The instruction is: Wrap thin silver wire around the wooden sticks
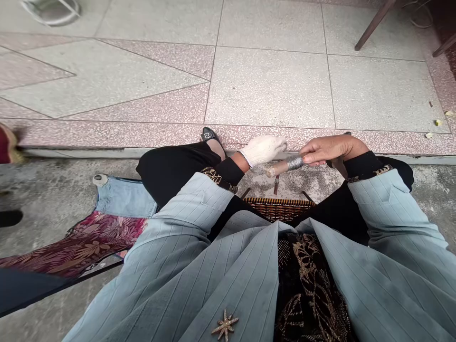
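My right hand [326, 147] is bare and closed around one end of a wooden stick [277, 169] wound near the fingers with silvery wire [295, 163]. The stick points left, its worn pale end free. Just above that end is my left hand [265, 149], in a white knit glove, fingers curled together. Whatever the gloved fingers hold, if anything, is hidden. A small reddish-brown strip [276, 184] shows beneath the stick; I cannot tell whether it is attached or lies on the ground.
Between my legs is the woven edge of a seat [280, 209]. Ahead, a low step [124, 153] rises to a tiled floor [270, 88]. To the left are denim [123, 195] and a maroon floral cloth [96, 240]. Furniture legs [374, 26] stand at upper right.
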`<state>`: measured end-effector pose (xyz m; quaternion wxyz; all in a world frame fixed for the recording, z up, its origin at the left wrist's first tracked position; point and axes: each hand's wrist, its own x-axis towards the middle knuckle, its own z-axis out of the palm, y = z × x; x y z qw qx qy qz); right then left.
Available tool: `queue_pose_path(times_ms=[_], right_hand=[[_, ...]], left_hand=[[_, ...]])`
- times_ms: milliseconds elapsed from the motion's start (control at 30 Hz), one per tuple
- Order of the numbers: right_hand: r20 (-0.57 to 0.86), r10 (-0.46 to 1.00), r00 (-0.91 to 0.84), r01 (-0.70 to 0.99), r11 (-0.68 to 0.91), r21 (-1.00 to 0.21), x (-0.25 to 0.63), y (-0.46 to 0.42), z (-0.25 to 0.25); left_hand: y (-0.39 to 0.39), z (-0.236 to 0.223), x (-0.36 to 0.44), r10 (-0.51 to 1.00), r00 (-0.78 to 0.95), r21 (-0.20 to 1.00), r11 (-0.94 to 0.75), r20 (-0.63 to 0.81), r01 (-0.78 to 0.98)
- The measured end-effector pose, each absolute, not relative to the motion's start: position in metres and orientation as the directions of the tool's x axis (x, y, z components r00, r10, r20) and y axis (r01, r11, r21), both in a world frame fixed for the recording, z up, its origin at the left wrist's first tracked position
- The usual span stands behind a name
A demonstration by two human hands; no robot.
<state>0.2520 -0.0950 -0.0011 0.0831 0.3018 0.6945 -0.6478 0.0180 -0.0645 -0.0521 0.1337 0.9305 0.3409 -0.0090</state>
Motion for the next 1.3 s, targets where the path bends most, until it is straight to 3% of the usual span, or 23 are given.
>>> queue_pose_path(times_ms=[100, 233, 400, 500, 633, 833, 1000, 1067, 1167, 1300], right_hand=[[-0.636, 0.325, -0.700, 0.690, 0.082, -0.719, 0.252, -0.092, -0.008], [-0.732, 0.475, -0.488, 0.868, 0.174, -0.465, 0.249, -0.090, -0.011], [-0.686, 0.692, -0.224, 0.974, 0.143, -0.173, 0.240, -0.089, -0.017], [-0.562, 0.820, -0.112, 0.994, 0.085, -0.074, 0.239, -0.085, -0.023], [-0.425, 0.902, -0.080, 0.986, 0.010, -0.164, 0.242, -0.080, -0.024], [-0.357, 0.929, -0.098, 0.960, -0.006, -0.279, 0.247, -0.081, -0.019], [-0.281, 0.956, -0.082, 0.962, 0.002, -0.274, 0.249, -0.081, -0.023], [-0.264, 0.962, -0.070, 0.964, -0.003, -0.267, 0.250, -0.081, -0.024], [-0.258, 0.963, -0.075, 0.946, -0.013, -0.325, 0.249, -0.081, -0.022], [-0.321, 0.929, -0.185, 0.829, -0.028, -0.559, 0.246, -0.086, -0.012]], left_hand=[[-0.063, -0.046, 0.014, 0.635, 0.764, 0.200, -0.739, -0.115, 0.643], [-0.064, -0.045, 0.013, 0.623, 0.763, 0.191, -0.739, -0.170, 0.646], [-0.070, -0.049, 0.016, 0.643, 0.745, 0.213, -0.714, -0.179, 0.667], [-0.074, -0.049, 0.018, 0.625, 0.759, 0.326, -0.690, -0.183, 0.646], [-0.077, -0.053, 0.021, 0.573, 0.803, 0.518, -0.642, -0.165, 0.565], [-0.077, -0.050, 0.020, 0.570, 0.814, 0.697, -0.538, -0.115, 0.475], [-0.086, -0.038, 0.022, 0.520, 0.838, 0.925, -0.214, -0.165, 0.315], [-0.089, -0.040, 0.024, 0.498, 0.849, 0.957, -0.112, -0.178, 0.267], [-0.091, -0.048, 0.026, 0.480, 0.860, 0.964, -0.095, -0.175, 0.249], [-0.089, -0.056, 0.027, 0.486, 0.859, 0.938, -0.195, -0.162, 0.287]])
